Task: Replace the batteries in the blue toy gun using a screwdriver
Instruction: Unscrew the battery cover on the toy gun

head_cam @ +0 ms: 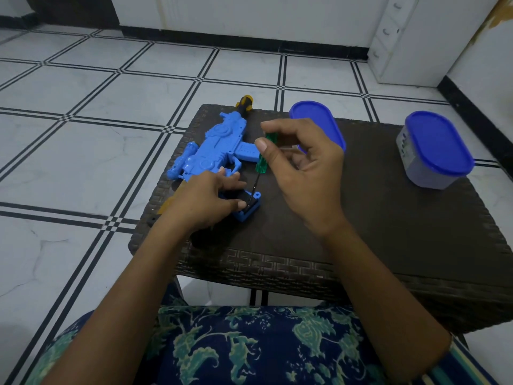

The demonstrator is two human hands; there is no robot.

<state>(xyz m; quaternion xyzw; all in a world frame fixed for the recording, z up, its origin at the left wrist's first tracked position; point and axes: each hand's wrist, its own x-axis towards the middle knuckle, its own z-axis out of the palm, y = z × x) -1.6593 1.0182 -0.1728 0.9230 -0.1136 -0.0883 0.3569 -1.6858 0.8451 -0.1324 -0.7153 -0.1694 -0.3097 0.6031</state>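
Dark-blue cloth with a green floral print (249,348) fills the bottom edge, over the person's lap, and both bare forearms reach from it onto a dark brown woven wicker table (388,245).

The left hand (205,201) lies over the rear half of a blue plastic toy gun (213,145), which rests flat on the table's left part with its black-and-yellow muzzle pointing away. Its fingers are curled about the gun's handle, and the thumb presses beside a dark opening at the handle's base. The hand covers most of the handle, so what sits inside that opening cannot be made out. A yellowish strip shows at the table edge beside the left wrist; what it is cannot be told.

The right hand (302,168) pinches a green clear-handled screwdriver (262,159) between thumb and curled fingers, held nearly upright. Its thin dark shaft runs down to the handle's base, but the tip is too small and dark to tell whether it sits in a screw.

Behind the right hand lies a blue oval plastic lid (313,118), its near end hidden by the fingers. Well apart on the right stands a grey oval plastic tub with a blue lid (435,151). A white tiled floor with black lines (83,107) surrounds the table, and a white drawer unit (394,37) is cut off at the top.
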